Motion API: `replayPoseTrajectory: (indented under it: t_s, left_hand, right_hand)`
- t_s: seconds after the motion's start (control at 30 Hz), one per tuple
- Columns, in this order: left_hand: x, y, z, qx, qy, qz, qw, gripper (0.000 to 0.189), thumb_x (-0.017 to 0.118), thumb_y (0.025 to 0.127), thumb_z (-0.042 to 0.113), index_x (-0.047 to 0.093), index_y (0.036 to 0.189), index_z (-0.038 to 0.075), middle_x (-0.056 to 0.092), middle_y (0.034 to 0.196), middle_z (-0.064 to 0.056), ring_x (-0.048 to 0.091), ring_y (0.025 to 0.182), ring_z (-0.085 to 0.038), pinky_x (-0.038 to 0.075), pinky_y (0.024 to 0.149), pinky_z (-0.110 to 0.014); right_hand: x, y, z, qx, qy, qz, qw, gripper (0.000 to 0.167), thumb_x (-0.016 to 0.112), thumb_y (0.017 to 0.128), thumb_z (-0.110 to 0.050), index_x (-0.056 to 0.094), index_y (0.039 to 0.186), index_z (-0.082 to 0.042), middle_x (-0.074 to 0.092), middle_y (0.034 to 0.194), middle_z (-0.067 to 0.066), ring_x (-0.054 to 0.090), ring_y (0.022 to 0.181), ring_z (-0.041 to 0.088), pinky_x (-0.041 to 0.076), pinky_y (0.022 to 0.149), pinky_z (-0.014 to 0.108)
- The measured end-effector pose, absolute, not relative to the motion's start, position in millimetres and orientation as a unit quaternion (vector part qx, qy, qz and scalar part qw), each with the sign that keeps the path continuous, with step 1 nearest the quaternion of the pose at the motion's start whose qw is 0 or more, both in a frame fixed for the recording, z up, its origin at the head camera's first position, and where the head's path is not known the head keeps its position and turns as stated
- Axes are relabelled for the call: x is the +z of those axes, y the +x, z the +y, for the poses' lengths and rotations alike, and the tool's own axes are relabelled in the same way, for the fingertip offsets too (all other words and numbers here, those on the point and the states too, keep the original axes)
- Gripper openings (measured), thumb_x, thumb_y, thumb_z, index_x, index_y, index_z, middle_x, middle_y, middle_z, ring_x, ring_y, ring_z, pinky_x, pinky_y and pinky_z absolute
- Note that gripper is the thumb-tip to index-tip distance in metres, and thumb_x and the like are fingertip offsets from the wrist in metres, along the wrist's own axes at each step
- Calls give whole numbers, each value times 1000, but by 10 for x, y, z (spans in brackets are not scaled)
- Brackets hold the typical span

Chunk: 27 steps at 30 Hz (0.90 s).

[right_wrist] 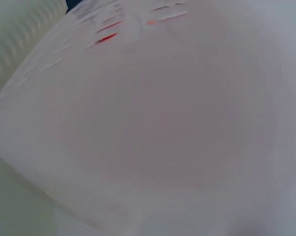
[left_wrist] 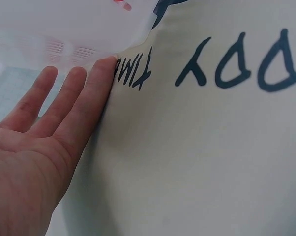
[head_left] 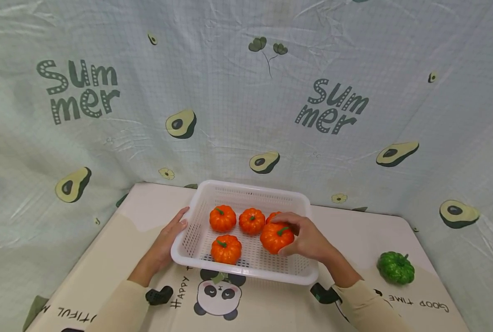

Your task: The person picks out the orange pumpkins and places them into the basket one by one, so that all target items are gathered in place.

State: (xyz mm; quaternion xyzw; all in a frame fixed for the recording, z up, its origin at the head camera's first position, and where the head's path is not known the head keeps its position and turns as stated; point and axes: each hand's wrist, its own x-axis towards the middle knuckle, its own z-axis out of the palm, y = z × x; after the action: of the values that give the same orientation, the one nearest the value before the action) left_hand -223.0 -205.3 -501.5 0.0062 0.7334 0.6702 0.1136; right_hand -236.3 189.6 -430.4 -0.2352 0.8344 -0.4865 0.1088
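A white plastic basket (head_left: 271,275) with slotted walls holds several small orange pumpkins. My right hand (head_left: 306,237) reaches over its right side and grips one pumpkin (head_left: 275,240) with a green stem, thumb below and fingers above. Behind that one, another pumpkin (head_left: 273,215) is mostly hidden. My left hand (head_left: 165,242) lies against the basket's left side. In the left wrist view, the fingers of that hand (left_wrist: 44,142) are straight, tips right at the basket wall (left_wrist: 64,24). The pale basket wall (right_wrist: 162,108) fills most of the right wrist view, where the right hand is out of sight.
A green pumpkin-shaped vegetable (head_left: 396,267) sits on the table's right side. The light tablecloth (head_left: 279,309) carries lettering and a panda print. Behind the table hangs a curtain (head_left: 221,83) printed with avocados.
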Motion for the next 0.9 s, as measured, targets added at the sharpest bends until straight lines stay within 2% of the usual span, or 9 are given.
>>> replayPoseTrajectory:
  t_s: [0.33, 0.57, 0.9]
  left_hand:
    - [-5040, -2225, -2043, 670, 8, 734, 114, 60, 33, 112, 46, 15, 168, 35, 16, 177, -8, 31, 156, -41, 39, 119, -52]
    - [-5035, -2212, -2052, 664, -1, 740, 108, 59, 34, 112, 47, 16, 167, 36, 20, 176, -9, 35, 153, -40, 43, 114, -46]
    - [-5022, -2216, -2059, 663, 4, 741, 110, 60, 34, 112, 48, 15, 167, 37, 17, 176, -8, 31, 156, -41, 40, 118, -51]
  right_hand:
    - [-4344, -2357, 1811, -454, -236, 851, 119, 69, 87, 69, -1, 68, 133, -19, 61, 140, 8, 56, 126, 32, 50, 109, 59]
    - [-4373, -2353, 1776, -413, -247, 868, 117, 70, 88, 71, -3, 69, 134, -24, 62, 143, 7, 53, 130, 34, 50, 108, 61]
    - [-4396, -2355, 1737, -363, -290, 877, 119, 71, 91, 73, -6, 66, 139, -19, 63, 143, 5, 55, 132, 34, 50, 109, 60]
